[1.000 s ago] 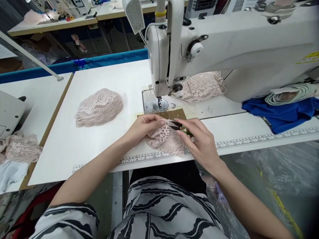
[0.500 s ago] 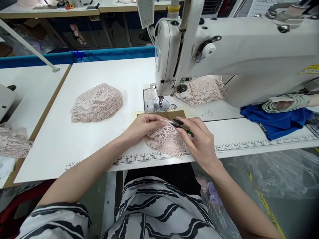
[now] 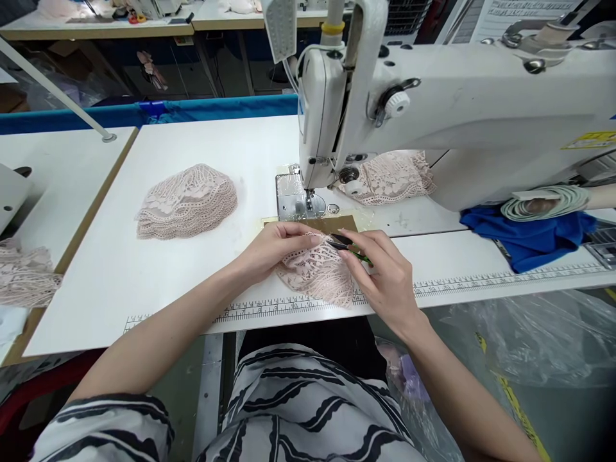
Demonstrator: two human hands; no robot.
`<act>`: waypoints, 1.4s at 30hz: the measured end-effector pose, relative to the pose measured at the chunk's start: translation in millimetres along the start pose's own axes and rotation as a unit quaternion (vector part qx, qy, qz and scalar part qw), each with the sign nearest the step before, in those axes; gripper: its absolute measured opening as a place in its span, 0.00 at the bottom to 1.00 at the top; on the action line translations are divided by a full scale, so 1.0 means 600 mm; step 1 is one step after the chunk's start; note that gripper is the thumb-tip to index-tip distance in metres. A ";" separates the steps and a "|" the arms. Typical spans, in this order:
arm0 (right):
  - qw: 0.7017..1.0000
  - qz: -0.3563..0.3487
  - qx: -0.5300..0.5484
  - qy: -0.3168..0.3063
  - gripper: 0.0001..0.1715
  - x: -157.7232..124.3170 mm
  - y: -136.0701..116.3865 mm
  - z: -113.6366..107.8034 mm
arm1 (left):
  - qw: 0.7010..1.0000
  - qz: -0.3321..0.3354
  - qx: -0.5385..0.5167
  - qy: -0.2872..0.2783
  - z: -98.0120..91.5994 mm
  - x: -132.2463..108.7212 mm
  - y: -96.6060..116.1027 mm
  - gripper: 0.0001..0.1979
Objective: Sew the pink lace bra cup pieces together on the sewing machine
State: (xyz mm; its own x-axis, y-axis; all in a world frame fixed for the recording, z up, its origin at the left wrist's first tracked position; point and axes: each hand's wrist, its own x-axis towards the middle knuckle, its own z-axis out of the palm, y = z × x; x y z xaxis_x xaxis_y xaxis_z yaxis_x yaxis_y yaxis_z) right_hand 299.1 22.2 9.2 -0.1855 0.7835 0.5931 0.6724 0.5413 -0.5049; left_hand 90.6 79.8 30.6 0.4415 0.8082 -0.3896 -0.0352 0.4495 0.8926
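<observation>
A pale pink lace piece (image 3: 317, 276) lies on the white table (image 3: 192, 276) just in front of the sewing machine's needle plate (image 3: 294, 199). My left hand (image 3: 272, 247) pinches its upper edge with closed fingers. My right hand (image 3: 385, 276) grips small thread snips (image 3: 347, 246) with green handles, their dark blades pointing left at the lace edge close to my left fingertips.
A white sewing machine (image 3: 457, 109) fills the right rear. A stack of pink lace pieces (image 3: 185, 202) sits to the left, and another lace pile (image 3: 389, 176) lies behind the needle. Blue cloth (image 3: 529, 234) and a tape roll (image 3: 543, 202) lie at right. More lace (image 3: 24, 276) rests at far left.
Both hands stay on the lace with the snips at its edge. The view has shifted slightly; nothing else has visibly moved.
</observation>
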 end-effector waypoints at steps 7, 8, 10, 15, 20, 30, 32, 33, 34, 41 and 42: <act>1.000 0.001 -0.006 0.000 0.15 0.001 0.000 0.002 | 1.000 0.004 0.000 -0.002 -0.001 0.001 0.000 0.13; 1.000 0.001 -0.007 0.001 0.15 0.001 0.000 0.002 | 1.000 0.004 0.000 -0.004 -0.001 0.001 0.000 0.13; 1.000 0.001 -0.007 0.001 0.15 0.001 -0.001 0.001 | 1.000 0.003 -0.001 -0.005 -0.001 0.000 0.000 0.14; 1.000 0.008 -0.008 -0.002 0.15 0.002 -0.002 0.000 | 1.000 0.006 0.001 -0.004 0.000 -0.001 0.001 0.14; 1.000 0.003 -0.009 -0.002 0.15 0.002 -0.001 0.000 | 1.000 -0.001 -0.001 -0.005 -0.001 -0.002 0.002 0.14; 1.000 -0.001 -0.012 0.002 0.15 0.002 0.000 0.000 | 1.000 0.001 -0.013 -0.003 0.003 -0.001 0.003 0.13; 1.000 0.000 -0.008 0.001 0.15 0.002 -0.001 0.000 | 1.000 -0.003 -0.015 -0.004 0.003 -0.002 0.003 0.13; 1.000 0.000 -0.006 0.002 0.15 0.002 -0.001 0.001 | 1.000 -0.005 -0.014 -0.003 0.003 -0.002 0.003 0.13; 1.000 -0.001 -0.005 0.002 0.15 0.002 -0.002 0.001 | 1.000 -0.006 -0.014 -0.003 0.003 -0.002 0.003 0.13; 1.000 0.003 -0.004 -0.004 0.15 0.003 -0.004 0.002 | 1.000 -0.010 -0.014 -0.001 0.001 0.001 0.001 0.13; 1.000 0.003 -0.002 -0.004 0.15 0.003 -0.004 0.002 | 1.000 -0.008 -0.017 -0.001 0.002 0.001 0.002 0.13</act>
State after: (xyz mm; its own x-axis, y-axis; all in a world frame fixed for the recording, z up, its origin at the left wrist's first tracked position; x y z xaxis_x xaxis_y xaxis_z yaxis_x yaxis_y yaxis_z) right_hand 296.4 22.4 10.9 -0.1878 0.7888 0.5853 0.6767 0.5358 -0.5049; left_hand 91.6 80.2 31.5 0.4435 0.8003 -0.4034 -0.0584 0.4750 0.8780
